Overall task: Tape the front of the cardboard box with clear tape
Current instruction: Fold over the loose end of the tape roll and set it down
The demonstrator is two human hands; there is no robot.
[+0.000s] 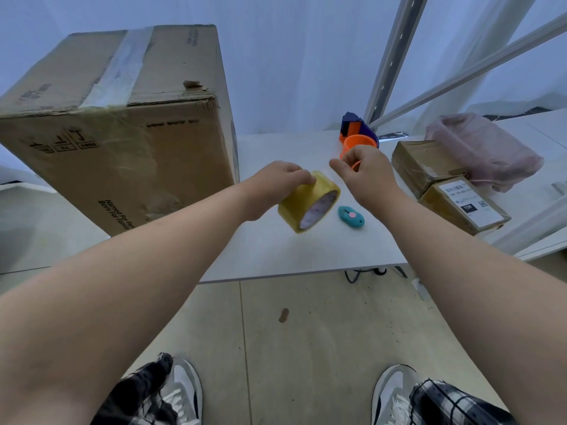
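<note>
A large cardboard box (122, 142) stands on the left of the white table (276, 256), with old tape across its top and shiny tape on its front face. My left hand (276, 185) grips a yellowish roll of clear tape (310, 200) above the table, just right of the box. My right hand (365, 176) is beside the roll, thumb and forefinger pinched together near the roll's top edge. Whether a tape end is between those fingers is not visible.
A teal box cutter (351, 216) lies on the table under my hands. An orange and blue tape dispenser (359, 136) sits behind my right hand. Two small taped parcels (445, 185) and a pink bag (481, 148) lie at the right. A metal shelf frame (395, 56) rises behind.
</note>
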